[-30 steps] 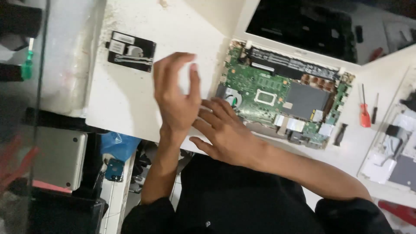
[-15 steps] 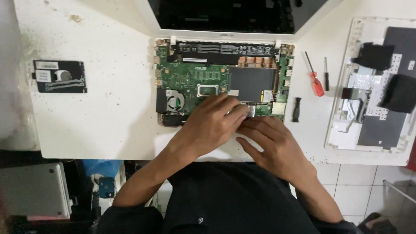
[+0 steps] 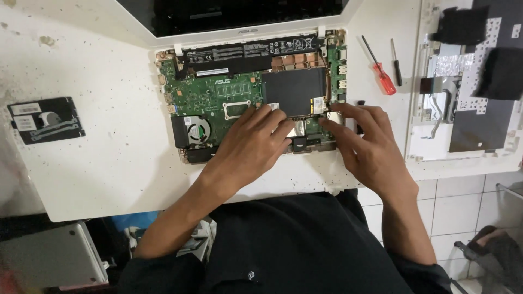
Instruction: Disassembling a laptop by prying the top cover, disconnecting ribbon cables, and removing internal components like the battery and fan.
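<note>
White and speckled with small stains, the tabletop (image 3: 109,158) carries an opened laptop (image 3: 250,103) whose insides face up. Nearest the person, both hands rest on the front edge of the laptop. The left hand (image 3: 250,147) lies palm down with its fingers spread loosely over the lower part of the green circuit board (image 3: 210,98), its fingertips by a small silvery patch just beside the black square cover (image 3: 294,90); it grips nothing that can be seen. The right hand (image 3: 368,144) lies flat too, fingers stretched toward the same spot, its fingertips pressing a small white part at the laptop's right front corner; whether it pinches anything cannot be told. A round fan (image 3: 197,130) sits left of the left hand. Well apart on the left lies a black flat drive (image 3: 46,120). Right of the laptop lie a red-handled screwdriver (image 3: 380,73) and a thin black screwdriver (image 3: 396,62), then a white keyboard cover (image 3: 468,92) turned underside up. Farthest away the laptop's dark screen (image 3: 234,13) lies back.
</note>
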